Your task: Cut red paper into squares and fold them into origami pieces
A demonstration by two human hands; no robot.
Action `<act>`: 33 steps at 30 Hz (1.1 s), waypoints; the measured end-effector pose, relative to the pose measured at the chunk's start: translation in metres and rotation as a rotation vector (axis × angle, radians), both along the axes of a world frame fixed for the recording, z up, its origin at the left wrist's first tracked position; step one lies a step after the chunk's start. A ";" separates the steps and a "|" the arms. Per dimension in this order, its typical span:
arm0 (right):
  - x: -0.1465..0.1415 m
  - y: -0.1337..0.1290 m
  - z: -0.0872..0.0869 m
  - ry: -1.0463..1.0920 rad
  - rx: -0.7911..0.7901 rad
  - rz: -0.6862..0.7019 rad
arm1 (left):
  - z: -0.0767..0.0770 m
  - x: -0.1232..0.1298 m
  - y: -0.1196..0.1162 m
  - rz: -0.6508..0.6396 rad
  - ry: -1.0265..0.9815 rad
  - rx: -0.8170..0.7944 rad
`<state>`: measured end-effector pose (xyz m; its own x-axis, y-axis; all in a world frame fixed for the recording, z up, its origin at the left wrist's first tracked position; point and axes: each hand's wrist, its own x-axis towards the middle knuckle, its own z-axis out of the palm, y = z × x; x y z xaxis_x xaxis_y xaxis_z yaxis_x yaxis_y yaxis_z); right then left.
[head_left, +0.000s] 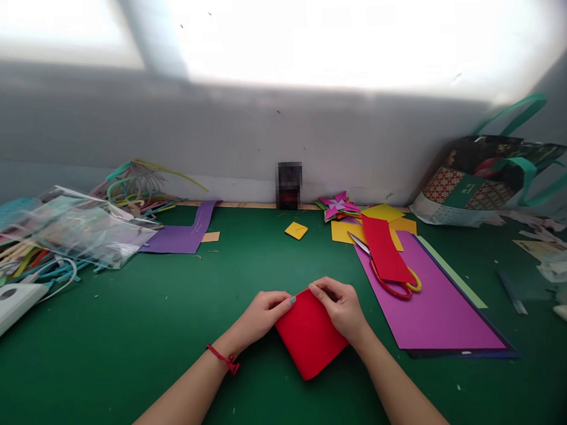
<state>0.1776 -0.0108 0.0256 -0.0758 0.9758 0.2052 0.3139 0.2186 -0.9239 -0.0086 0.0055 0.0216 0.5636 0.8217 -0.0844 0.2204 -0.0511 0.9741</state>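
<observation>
Presumably for control, the left hand (263, 313) and right hand (342, 308) pinch the square red paper (309, 345) near its far corner.

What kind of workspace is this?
Probably a papercraft table: both hands hold a red sheet, with scissors and a stack of colored paper to the right on the green tabletop.

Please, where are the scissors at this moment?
In the head view, the scissors lie beyond and right of the right hand, mostly over the purple sheet, partly under the red paper strip.
</observation>
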 end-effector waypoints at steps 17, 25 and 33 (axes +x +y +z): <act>0.006 0.001 0.010 0.161 -0.341 0.213 | 0.001 -0.001 -0.002 -0.036 0.130 0.140; 0.013 -0.002 0.013 0.038 -0.413 0.393 | 0.000 0.003 -0.004 -0.100 0.121 0.122; 0.016 0.001 0.015 0.046 -0.234 0.212 | 0.005 -0.003 -0.003 -0.051 -0.252 -0.295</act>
